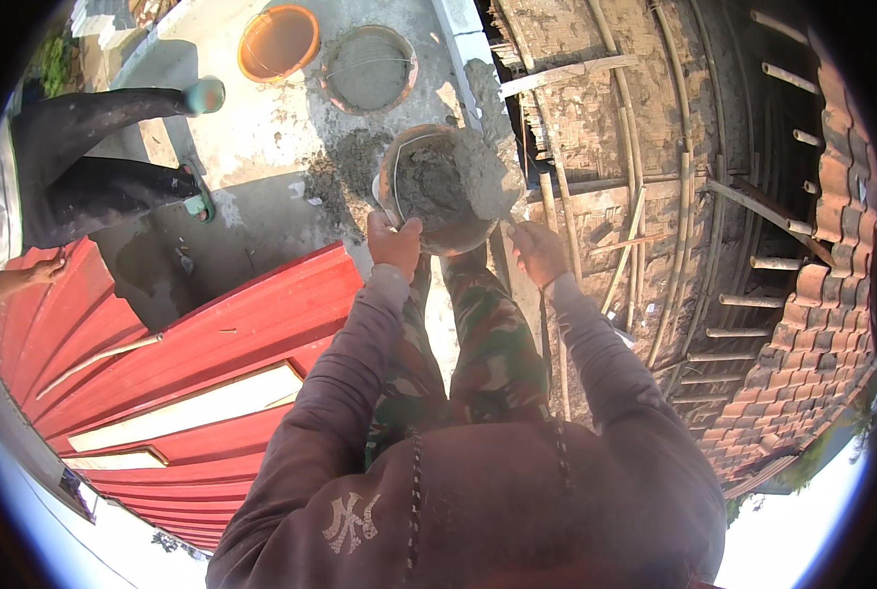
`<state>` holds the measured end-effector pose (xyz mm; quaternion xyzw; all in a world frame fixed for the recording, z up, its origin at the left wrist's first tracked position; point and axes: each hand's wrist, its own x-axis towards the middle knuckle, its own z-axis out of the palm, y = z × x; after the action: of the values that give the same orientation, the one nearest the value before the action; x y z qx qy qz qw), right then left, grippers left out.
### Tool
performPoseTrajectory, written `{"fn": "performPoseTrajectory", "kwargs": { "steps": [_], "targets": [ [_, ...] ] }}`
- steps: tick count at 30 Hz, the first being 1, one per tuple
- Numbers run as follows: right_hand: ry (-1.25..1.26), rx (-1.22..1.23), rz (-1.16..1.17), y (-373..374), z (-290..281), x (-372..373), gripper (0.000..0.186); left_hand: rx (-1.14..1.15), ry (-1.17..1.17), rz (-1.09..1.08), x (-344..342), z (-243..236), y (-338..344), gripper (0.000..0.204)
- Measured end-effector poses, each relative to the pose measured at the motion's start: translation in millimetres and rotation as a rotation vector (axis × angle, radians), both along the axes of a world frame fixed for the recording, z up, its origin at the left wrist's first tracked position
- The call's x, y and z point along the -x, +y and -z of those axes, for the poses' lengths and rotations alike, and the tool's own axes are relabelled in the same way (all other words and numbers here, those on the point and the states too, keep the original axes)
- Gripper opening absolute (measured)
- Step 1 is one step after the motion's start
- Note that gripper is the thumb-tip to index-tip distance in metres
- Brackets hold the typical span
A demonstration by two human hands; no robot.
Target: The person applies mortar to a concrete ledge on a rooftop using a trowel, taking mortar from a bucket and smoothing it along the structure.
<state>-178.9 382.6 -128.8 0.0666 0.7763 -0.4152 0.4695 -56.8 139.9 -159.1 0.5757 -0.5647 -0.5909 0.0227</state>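
Mortar (429,187) sits in the bucket (461,240), left hand (394,243) gripping the rim, right hand (540,253) closed on what looks like a trowel (509,225)! Tilt that heaped load (494,182) and it could slop onto the floor (262,152); loosen the rim grip and the bucket might tip toward the wall (466,47).

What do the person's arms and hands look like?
The left sleeve and right sleeve are long, wrinkled and dusky purplish-brown, looking paler toward the wrists. The left hand and right hand wear no gloves, so the fingers show.
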Motion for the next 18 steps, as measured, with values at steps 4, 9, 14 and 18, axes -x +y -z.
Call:
{"fn": "performPoseTrajectory", "kwargs": {
  "steps": [4,9,14,18],
  "targets": [
    [0.123,0.032,0.142,-42.5,31.0,53.0,0.038,0.013,0.018,-0.019,9.0,24.7,-25.4,0.028],
    [0.626,-0.275,0.020,-112.0,144.4,127.3,0.046,0.042,-0.074,0.057,8.9,50.6,-68.5,0.027],
    [0.649,-0.523,-0.022,-176.4,185.4,181.6,0.045,0.049,-0.057,0.133,17.2,48.3,-102.8,0.030],
    [0.530,-0.568,-0.052,-200.9,162.4,182.1,0.045,0.080,-0.108,0.160,11.7,51.6,-122.2,0.031]
  ]
}}
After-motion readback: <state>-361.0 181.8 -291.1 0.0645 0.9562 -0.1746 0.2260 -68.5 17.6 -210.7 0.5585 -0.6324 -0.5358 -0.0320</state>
